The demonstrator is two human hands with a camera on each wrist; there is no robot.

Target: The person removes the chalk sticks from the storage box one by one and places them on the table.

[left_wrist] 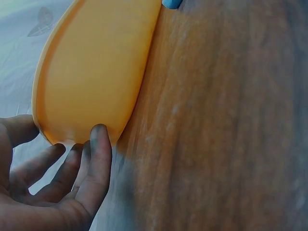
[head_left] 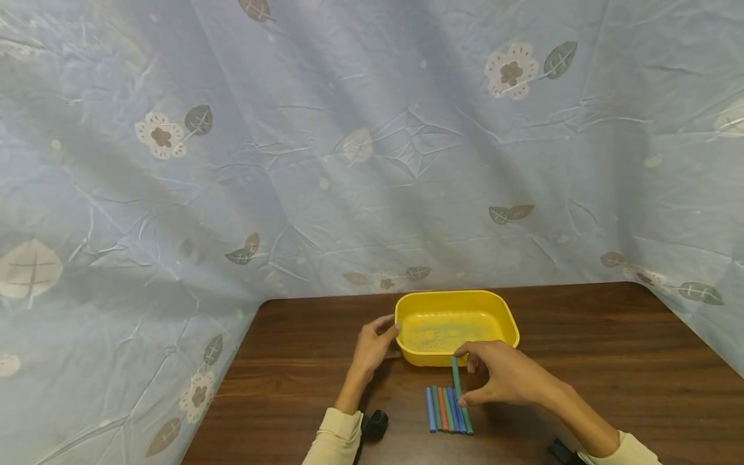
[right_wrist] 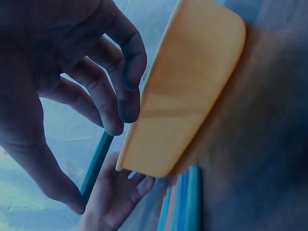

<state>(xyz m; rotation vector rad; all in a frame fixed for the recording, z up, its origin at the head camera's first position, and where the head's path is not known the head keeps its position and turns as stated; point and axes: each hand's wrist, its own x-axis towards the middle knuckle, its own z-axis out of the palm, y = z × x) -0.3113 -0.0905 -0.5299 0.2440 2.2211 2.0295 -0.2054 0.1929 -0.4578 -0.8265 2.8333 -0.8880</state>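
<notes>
My left hand (head_left: 372,349) holds the left end of a yellow plastic tray (head_left: 457,359), fingertips and thumb against its wall and rim. Over the tray's near side, my right hand (head_left: 508,374) grips a slim green chalk stick (right_wrist: 97,162) by its two ends, thumb at the lower one and fingertips at the upper. Below it several chalk sticks (head_left: 444,413) in blue, green and red lie side by side on the table. Dark dust marks the fingers (left_wrist: 100,144) of my left hand in the left wrist view.
The brown wooden table (head_left: 302,361) ends at a pale blue flowered cloth (head_left: 349,194) hanging behind and at the sides. Bluish-green dust coats the tray's floor. A black band (head_left: 374,425) sits at my left wrist.
</notes>
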